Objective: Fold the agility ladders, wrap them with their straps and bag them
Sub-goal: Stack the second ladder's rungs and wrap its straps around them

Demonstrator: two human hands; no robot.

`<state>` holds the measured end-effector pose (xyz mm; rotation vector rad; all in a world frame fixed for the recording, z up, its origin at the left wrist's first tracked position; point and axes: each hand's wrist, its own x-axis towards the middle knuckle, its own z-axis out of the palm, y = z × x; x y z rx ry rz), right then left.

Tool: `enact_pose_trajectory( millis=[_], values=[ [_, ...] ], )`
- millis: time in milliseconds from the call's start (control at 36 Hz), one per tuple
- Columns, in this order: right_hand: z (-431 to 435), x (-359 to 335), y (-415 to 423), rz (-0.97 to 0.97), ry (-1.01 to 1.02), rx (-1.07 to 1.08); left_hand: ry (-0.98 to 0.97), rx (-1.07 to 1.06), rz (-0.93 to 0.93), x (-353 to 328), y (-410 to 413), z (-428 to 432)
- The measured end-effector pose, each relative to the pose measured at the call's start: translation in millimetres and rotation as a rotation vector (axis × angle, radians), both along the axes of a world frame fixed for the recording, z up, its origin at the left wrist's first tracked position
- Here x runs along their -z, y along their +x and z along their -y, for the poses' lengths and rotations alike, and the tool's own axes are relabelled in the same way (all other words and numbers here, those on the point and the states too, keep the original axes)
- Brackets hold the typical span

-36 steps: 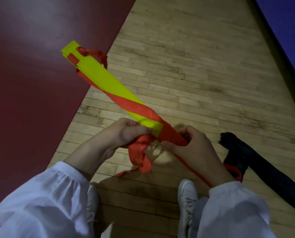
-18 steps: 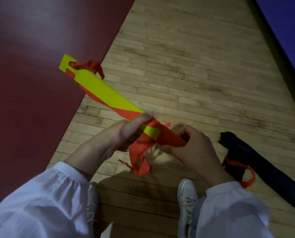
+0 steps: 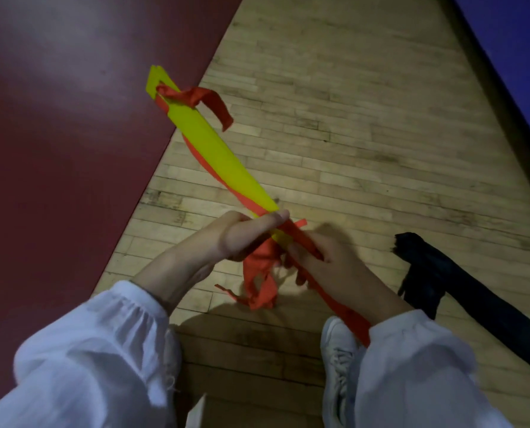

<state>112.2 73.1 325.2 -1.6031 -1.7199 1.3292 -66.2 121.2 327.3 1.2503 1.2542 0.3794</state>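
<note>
A folded stack of yellow ladder rungs (image 3: 214, 146) slants from upper left down to my hands, above the floor. Its red strap (image 3: 262, 267) runs along the underside, loops free at the far end and hangs in a bunch below my hands. My left hand (image 3: 245, 236) holds the near end of the stack, fingers stretched along it over the strap. My right hand (image 3: 328, 261) grips a length of the red strap, which crosses the stack's near end and trails back past my right sleeve.
A black bag (image 3: 461, 288) lies on the wooden floor (image 3: 365, 125) at the right. A dark red mat (image 3: 57, 134) covers the left side, and a blue surface (image 3: 517, 57) edges the upper right. My white shoe (image 3: 337, 350) stands below my hands.
The stack has swung so its far end points more upward. The strap's tail has come up from the floor by the black bag and now runs along my right forearm. My left fingers straightened.
</note>
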Motion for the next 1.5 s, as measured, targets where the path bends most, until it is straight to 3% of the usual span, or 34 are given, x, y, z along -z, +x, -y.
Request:
enact_pose_trajectory(
  millis=[139,306,472,556,639,722,833,917,972,1056,1111,1194,1250,1389,1444,1500],
  values=[
    [6.2,-11.8,8.3,0.316,0.217,0.027,0.151,0.339,0.095,-6.9,-10.1,8.1],
    [41.2,-45.4,-15.2,0.619,0.444,-0.111,0.154,0.527,-0.116,23.2,-14.8,34.4],
    [77.3,-123.5,-27.0,0.627,0.587,-0.074,0.177,0.507,-0.304,-5.6,-20.9,75.1],
    [91.2,-185.1,-22.0,0.663,0.679,-0.053,0.188,0.285,-0.363,-56.6,-26.1,86.9],
    [110.4,-245.3,-17.8,0.635,0.757,-0.014,0.105,-0.052,-0.043,-118.7,-23.7,93.9],
    [125.9,-293.0,-15.3,0.522,0.748,0.043,0.099,-0.185,0.34,-172.5,-14.5,109.0],
    [144.3,-338.8,-9.5,0.446,0.7,0.024,0.289,0.008,0.166,-199.7,-4.2,136.9],
    [157.7,-358.3,-8.7,0.457,0.702,0.0,0.351,-0.108,0.322,-215.3,-11.8,142.9],
    [164.7,-366.4,-8.5,0.473,0.706,-0.012,0.403,0.02,0.184,-222.2,-17.3,146.3],
    [172.7,-375.4,-11.0,0.469,0.692,-0.029,0.323,0.458,-0.316,-220.5,-21.4,158.8],
    [172.5,-379.5,-12.5,0.461,0.682,-0.04,0.256,0.474,-0.354,-221.3,-25.9,162.4],
    [169.6,-383.7,-16.6,0.468,0.664,-0.047,0.307,0.525,-0.415,-229.8,-28.9,160.4],
    [168.2,-384.6,-20.3,0.461,0.654,-0.072,0.344,0.551,-0.324,-239.6,-25.7,158.3],
    [164.3,-380.7,-29.2,0.429,0.618,-0.119,0.228,0.322,0.469,-281.5,-23.5,158.7],
    [161.8,-378.5,-30.1,0.42,0.61,-0.122,0.188,0.419,0.503,-289.6,-21.7,160.8],
    [161.3,-376.7,-28.7,0.423,0.604,-0.129,0.236,0.523,0.398,-292.7,-19.9,162.3]
  ],
)
